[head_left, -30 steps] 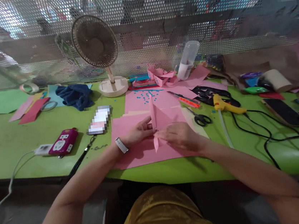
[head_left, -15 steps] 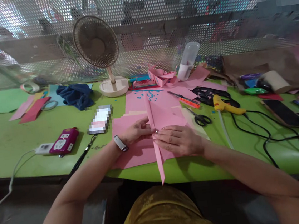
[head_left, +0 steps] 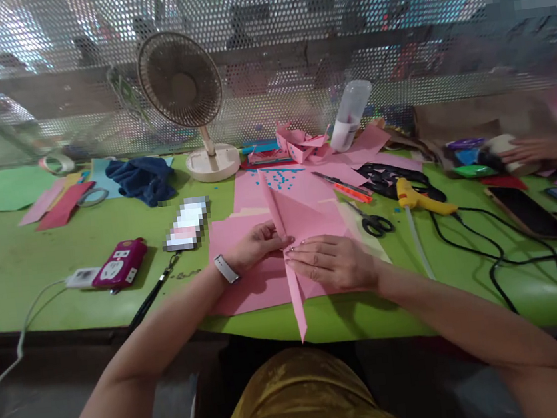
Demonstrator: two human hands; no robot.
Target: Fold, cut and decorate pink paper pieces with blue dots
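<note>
A folded strip of pink paper (head_left: 295,294) runs lengthwise before me, its lower tip hanging past the table's front edge. It bends where my fingers meet, and its upper part leans left. My left hand (head_left: 257,246), with a pale band on the wrist, pinches the strip between thumb and fingers. Closed beside it, my right hand (head_left: 332,262) holds the strip at the bend, its fingers pressed together and fingertips touching those of the left. Beneath lie flat pink sheets (head_left: 252,289), one with small blue dots scattered at its far end.
Scissors (head_left: 377,224), an orange cutter (head_left: 352,192) and a yellow glue gun (head_left: 423,199) with black cables lie right. Left are a phone (head_left: 187,224) and a magenta device (head_left: 120,262). A fan (head_left: 213,163) stands behind. Another person's hand (head_left: 528,150) reaches in at far right.
The strip's upper part has tipped to the left, bending at my fingers. Both my hands stay nearly in place. Another person's hand has appeared at the far right, by a roll.
</note>
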